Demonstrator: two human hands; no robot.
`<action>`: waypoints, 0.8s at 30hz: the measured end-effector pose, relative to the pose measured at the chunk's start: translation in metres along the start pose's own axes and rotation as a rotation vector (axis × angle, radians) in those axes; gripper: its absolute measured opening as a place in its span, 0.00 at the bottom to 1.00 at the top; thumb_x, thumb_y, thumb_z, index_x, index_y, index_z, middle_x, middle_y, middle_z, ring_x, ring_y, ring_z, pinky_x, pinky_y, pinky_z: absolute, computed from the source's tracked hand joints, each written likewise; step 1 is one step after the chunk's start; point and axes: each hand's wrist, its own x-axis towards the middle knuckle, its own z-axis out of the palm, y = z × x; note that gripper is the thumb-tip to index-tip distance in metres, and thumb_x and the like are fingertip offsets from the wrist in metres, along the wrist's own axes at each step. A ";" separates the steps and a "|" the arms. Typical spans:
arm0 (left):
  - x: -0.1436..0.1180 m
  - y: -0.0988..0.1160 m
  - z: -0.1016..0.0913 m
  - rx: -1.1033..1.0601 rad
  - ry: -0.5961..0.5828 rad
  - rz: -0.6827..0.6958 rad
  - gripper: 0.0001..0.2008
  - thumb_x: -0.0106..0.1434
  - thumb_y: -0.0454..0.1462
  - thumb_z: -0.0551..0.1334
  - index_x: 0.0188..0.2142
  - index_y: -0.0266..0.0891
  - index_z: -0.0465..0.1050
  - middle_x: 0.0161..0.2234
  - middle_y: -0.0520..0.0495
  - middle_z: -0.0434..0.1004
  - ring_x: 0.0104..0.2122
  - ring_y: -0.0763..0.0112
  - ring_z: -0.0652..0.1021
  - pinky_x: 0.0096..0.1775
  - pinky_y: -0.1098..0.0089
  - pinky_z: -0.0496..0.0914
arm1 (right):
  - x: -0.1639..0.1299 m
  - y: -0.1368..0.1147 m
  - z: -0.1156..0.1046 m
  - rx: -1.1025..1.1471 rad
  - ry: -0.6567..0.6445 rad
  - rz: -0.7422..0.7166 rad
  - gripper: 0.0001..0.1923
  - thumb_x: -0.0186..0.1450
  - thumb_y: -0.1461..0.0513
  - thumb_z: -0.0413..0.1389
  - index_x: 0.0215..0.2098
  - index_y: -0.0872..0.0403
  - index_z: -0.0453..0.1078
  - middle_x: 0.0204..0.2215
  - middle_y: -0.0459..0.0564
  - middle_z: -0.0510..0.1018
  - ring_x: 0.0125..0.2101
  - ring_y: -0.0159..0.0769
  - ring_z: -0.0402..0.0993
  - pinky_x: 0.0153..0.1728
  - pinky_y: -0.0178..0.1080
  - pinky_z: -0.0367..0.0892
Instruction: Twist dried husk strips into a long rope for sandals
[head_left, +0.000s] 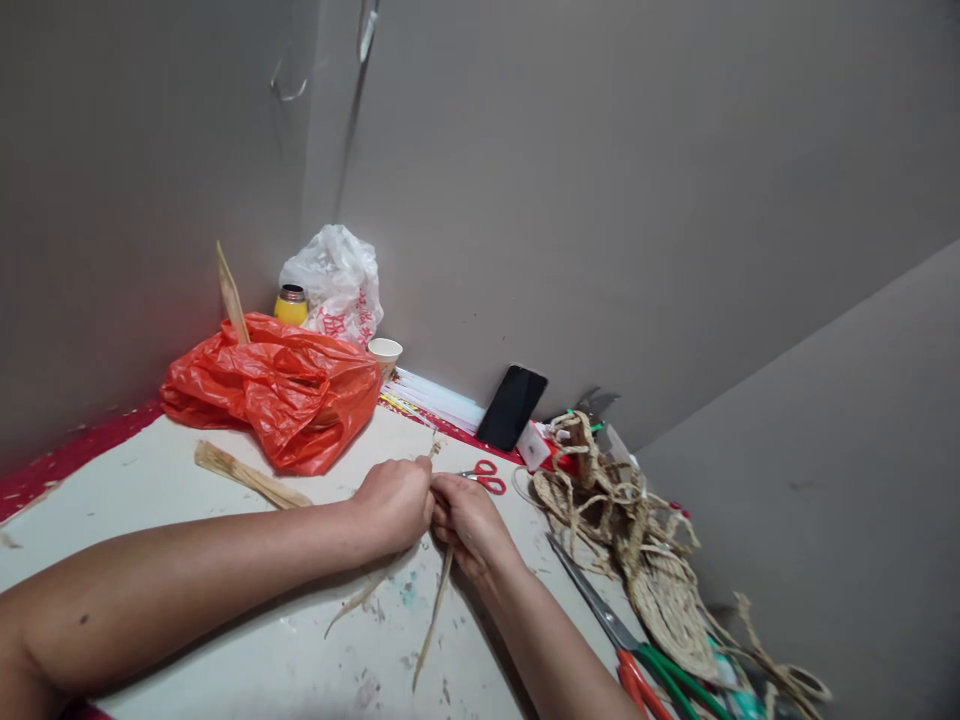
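Two scissors (484,477) (630,645), two bags (274,390) (337,280)

Table (225,640): matt, pale, scuffed and flecked with paint marks; red glossy edging along the back. Strips (435,610) under the hands: dry plant fibre, straw-coloured, matt, rough. Loose husk (247,475): same dry, ribbed material. Woven piece (660,590): coarse twisted fibre rope, rough, matt. Orange bag (277,390): thin plastic, glossy, crinkled. White bag (337,275): thin plastic, creased, semi-gloss. Cup (385,351): paper, matt. Flask (292,305): yellow, glossy body, metal-look cap. Phone (512,407): black, smooth, glossy. Small scissors (484,478): red plastic handles. Large scissors (600,610): bare metal blades, dull sheen; red and green plastic grips. Walls (637,200): matt grey, smooth.
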 end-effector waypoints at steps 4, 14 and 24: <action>-0.003 0.003 0.003 -0.020 -0.032 -0.012 0.17 0.58 0.32 0.49 0.46 0.30 0.64 0.34 0.33 0.76 0.35 0.51 0.77 0.34 0.62 0.66 | -0.001 -0.002 0.000 0.049 0.006 -0.006 0.17 0.49 0.60 0.57 0.14 0.53 0.51 0.06 0.34 0.53 0.08 0.17 0.41 0.10 0.26 0.35; -0.009 -0.008 0.003 -0.348 -0.009 0.046 0.15 0.56 0.38 0.54 0.43 0.36 0.68 0.33 0.42 0.76 0.33 0.61 0.76 0.32 0.70 0.64 | 0.001 -0.008 -0.010 0.109 -0.053 0.044 0.09 0.45 0.63 0.61 0.21 0.57 0.65 0.08 0.33 0.55 0.10 0.16 0.39 0.10 0.25 0.35; 0.032 -0.029 0.006 -1.267 -0.302 -0.241 0.04 0.48 0.33 0.56 0.27 0.36 0.65 0.20 0.54 0.65 0.22 0.75 0.69 0.29 0.73 0.65 | 0.004 -0.017 -0.020 0.053 -0.179 0.107 0.11 0.46 0.63 0.65 0.23 0.59 0.69 0.11 0.38 0.64 0.11 0.16 0.38 0.11 0.25 0.33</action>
